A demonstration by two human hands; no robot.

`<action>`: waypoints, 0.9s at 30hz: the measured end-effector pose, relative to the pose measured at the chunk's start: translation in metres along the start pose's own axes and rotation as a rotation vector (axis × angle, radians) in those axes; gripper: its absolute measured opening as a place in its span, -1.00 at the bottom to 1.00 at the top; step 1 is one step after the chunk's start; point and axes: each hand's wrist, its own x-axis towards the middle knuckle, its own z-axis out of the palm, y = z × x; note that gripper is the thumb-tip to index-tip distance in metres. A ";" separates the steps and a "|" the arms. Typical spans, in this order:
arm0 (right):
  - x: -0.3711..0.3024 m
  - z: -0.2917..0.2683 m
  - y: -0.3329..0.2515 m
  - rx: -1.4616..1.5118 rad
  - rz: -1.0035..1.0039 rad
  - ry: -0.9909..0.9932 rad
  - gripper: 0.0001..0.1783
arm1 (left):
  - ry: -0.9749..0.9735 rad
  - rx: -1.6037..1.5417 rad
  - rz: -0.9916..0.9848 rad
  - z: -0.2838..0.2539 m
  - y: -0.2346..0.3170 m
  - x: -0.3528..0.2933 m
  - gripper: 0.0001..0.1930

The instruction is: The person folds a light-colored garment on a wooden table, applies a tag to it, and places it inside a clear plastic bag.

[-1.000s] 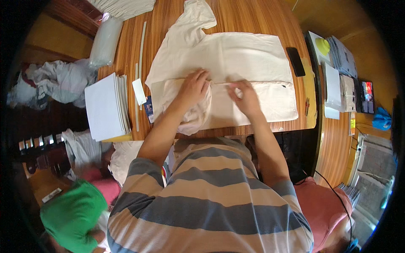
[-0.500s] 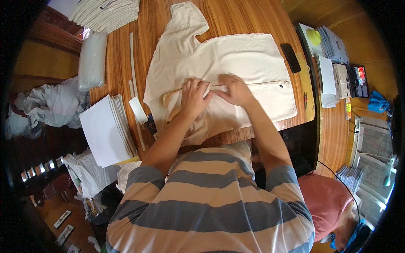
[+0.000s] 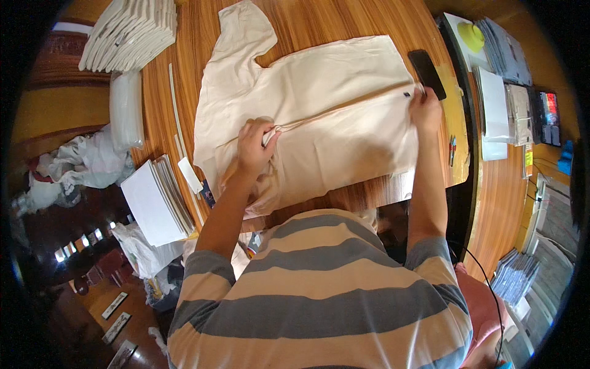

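A cream shirt point(image 3: 332, 80) lies spread on the wood-grain table, one sleeve pointing away at the far left. My left hand point(image 3: 253, 144) pinches the shirt's bunched cloth near the collar end. Over at the hem, by a small dark label, my right hand point(image 3: 425, 111) grips the other end of the same long edge. The cloth between both hands is drawn into a straight ridge. Creased fabric lies under my left forearm, and the right fingertips are partly hidden.
A black phone point(image 3: 426, 74) lies just beyond my right hand. Stacked folded cream garments point(image 3: 132, 34), a clear plastic bag pack point(image 3: 126, 111) and white sheets point(image 3: 153, 203) line the left side. A pen point(image 3: 452, 150) sits at the right edge. A person in red point(image 3: 482, 313) is at the lower right.
My right hand has moved from the shirt's middle out to the hem at the right. My left hand has shifted slightly left, and the edge between them is pulled straighter.
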 end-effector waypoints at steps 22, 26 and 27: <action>-0.114 -0.061 0.022 -0.291 -0.364 -0.341 -0.20 | -0.552 0.361 0.013 -0.001 0.078 -0.081 -0.26; -0.121 -0.074 -0.041 -0.082 -0.581 -0.137 -0.27 | -0.352 0.247 0.022 -0.045 0.077 -0.103 -0.20; -0.127 -0.079 -0.072 0.091 -0.676 -0.194 -0.38 | -0.269 0.167 -0.081 -0.067 0.067 -0.123 -0.15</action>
